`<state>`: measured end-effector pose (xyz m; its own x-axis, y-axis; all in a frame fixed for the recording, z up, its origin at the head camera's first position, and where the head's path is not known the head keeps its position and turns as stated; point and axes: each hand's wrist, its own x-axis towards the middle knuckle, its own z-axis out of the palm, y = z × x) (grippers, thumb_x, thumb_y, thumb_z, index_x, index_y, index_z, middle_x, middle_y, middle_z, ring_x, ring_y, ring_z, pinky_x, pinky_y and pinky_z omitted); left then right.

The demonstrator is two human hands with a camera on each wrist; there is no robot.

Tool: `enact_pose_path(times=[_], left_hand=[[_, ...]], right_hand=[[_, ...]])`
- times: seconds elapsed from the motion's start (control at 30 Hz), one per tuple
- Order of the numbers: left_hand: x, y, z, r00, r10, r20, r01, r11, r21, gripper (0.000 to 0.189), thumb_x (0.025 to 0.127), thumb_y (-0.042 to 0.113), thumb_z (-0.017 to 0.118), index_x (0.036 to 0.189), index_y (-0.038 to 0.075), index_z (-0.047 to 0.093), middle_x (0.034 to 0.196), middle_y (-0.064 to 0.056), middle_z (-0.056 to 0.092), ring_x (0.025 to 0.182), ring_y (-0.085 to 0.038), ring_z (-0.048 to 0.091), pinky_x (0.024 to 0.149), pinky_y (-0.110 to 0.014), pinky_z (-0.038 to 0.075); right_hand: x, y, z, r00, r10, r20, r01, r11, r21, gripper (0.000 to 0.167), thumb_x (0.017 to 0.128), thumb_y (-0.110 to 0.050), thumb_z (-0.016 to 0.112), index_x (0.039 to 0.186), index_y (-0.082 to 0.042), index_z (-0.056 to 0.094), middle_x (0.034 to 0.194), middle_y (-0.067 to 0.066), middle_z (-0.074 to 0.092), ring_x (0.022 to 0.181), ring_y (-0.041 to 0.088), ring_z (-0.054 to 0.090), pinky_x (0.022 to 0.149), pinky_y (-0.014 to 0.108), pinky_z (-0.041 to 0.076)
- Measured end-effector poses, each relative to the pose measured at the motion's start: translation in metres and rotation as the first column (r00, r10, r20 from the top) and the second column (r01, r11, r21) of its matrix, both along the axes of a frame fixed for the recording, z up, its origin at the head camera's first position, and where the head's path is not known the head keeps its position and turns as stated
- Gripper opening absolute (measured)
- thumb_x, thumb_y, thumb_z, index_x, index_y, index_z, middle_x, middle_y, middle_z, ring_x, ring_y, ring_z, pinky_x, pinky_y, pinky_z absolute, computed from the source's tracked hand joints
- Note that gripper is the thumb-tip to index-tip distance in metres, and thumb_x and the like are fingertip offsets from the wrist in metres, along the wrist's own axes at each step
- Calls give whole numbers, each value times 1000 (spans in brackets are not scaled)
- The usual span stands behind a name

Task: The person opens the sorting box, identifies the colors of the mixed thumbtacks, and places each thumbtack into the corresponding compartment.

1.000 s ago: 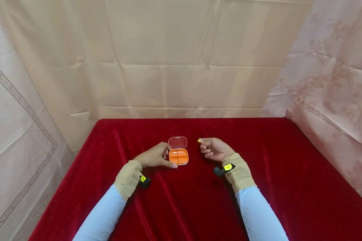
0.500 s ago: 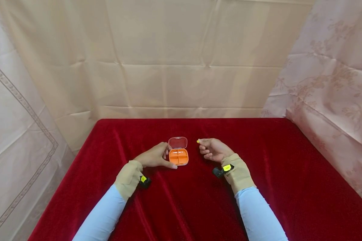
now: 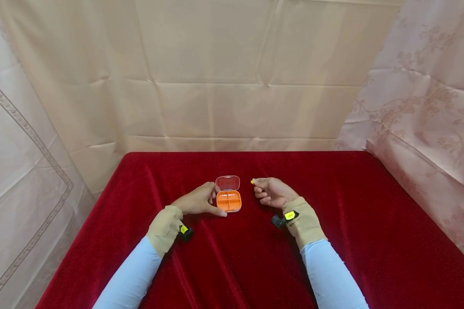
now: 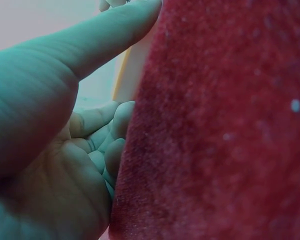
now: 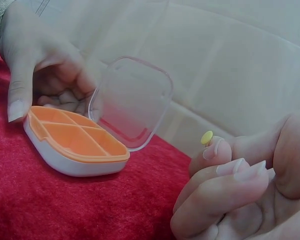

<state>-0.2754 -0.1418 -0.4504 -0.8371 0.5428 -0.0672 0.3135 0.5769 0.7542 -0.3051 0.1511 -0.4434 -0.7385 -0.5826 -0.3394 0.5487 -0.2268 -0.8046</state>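
Note:
A small pill box [image 5: 77,167] with a white base and orange four-part insert lies on the red cloth, its clear lid [image 5: 132,102] raised at the back. My left hand [image 3: 195,200] steadies the box from the left, thumb at its front corner and fingers curled behind by the hinge. In the left wrist view the side of the box [image 4: 131,70] shows between thumb and fingers. To the right, my right hand [image 3: 276,192] pinches a yellow thumbtack [image 5: 206,137] between thumb and forefinger, round flat head outward. Its other fingers are curled in. The compartments hold nothing visible.
A table under red velvet cloth [image 3: 255,266] carries everything, with soft folds running toward the front. Behind it hangs a beige curtain [image 3: 232,86]; pale patterned curtains stand at left and right. Both wrists wear small dark cameras.
My right hand has shifted slightly left toward the pill box, carrying the yellow thumbtack. The left hand and the box have stayed in place.

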Motion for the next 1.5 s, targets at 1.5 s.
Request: enact_pose_path(times=[1.5], left_hand=[[0,1,-2,998,-59,-17,60,997,55,69,76,28,94,119,7,44,108,-8,54,93,-19,50,78,-29,44]], right_hand=[[2,-10,-3,1000,-10,11,9,999,45,14,109,-9,42,100,-8,52,70,0,44,53,6,34,43,16,28]])
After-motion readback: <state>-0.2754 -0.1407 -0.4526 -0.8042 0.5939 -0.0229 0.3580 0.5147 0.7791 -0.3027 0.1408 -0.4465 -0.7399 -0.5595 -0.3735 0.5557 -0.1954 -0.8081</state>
